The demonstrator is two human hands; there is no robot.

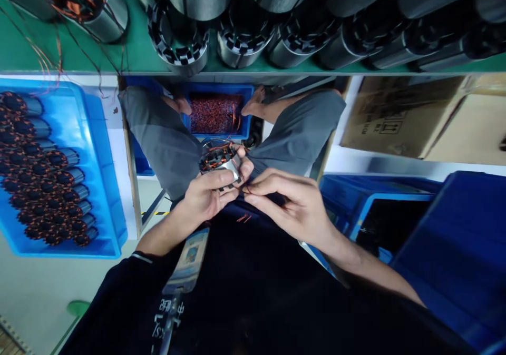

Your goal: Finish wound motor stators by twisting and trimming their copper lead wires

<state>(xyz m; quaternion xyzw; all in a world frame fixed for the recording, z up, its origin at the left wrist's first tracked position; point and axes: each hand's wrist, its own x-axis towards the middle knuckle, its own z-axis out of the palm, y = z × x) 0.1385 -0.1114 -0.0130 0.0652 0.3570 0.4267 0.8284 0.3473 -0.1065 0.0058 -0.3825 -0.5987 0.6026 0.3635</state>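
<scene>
My left hand [205, 193] is wrapped around a motor stator [233, 168], a short silver cylinder with black slot insulation and copper windings at its end. It is held tilted above my lap, and loose wire ends stick out past its top. Thumb and index finger of my right hand [294, 203] are pinched together beside the stator's lower right edge. Between them is a thin copper wire [247, 188]; its far end is hidden by the fingers. A few short wire bits [244, 218] lie on the dark shirt below.
Several bare stators [185, 55] stand on the green bench [136, 55] ahead, with wound ones at its left. A blue tray [93, 134] at left holds rows of wound stators. Between the feet sits a blue bin [221, 88] of copper clippings. Cardboard boxes [403, 107] and blue crates [454, 244] are at right.
</scene>
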